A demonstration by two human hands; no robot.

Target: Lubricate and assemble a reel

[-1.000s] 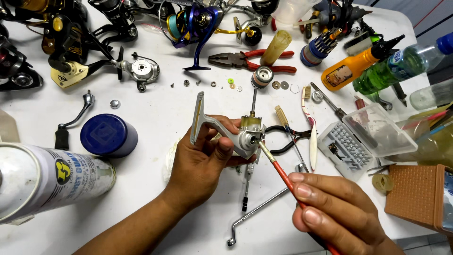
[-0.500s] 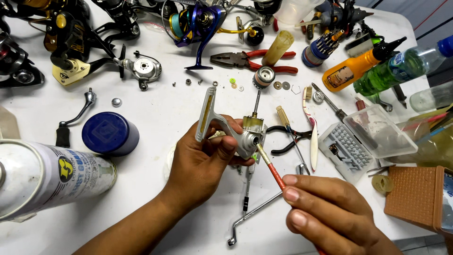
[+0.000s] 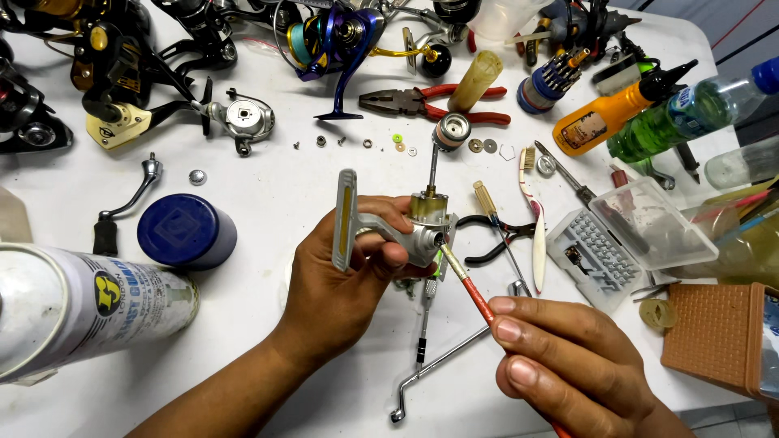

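My left hand [image 3: 341, 288] grips a silver fishing reel body [image 3: 389, 223] by its foot and stem, held above the white table [image 3: 268, 174]. A thin shaft sticks up from the reel body toward a small spool part [image 3: 451, 130]. My right hand [image 3: 568, 361] holds a small red-handled brush [image 3: 475, 292], and its tip touches the side opening of the reel body.
A white spray can [image 3: 77, 312] lies at the left beside a blue cap [image 3: 187, 231]. Several reels [image 3: 114, 73] crowd the back. Red pliers [image 3: 438, 104], small washers [image 3: 381, 144], a toothbrush [image 3: 531, 219], a clear bit box [image 3: 625, 239], an orange bottle [image 3: 613, 118] and green bottle [image 3: 690, 113] surround the hands.
The reel body has turned slightly in my left hand. My right hand has moved the brush tip up to the reel body's side opening.
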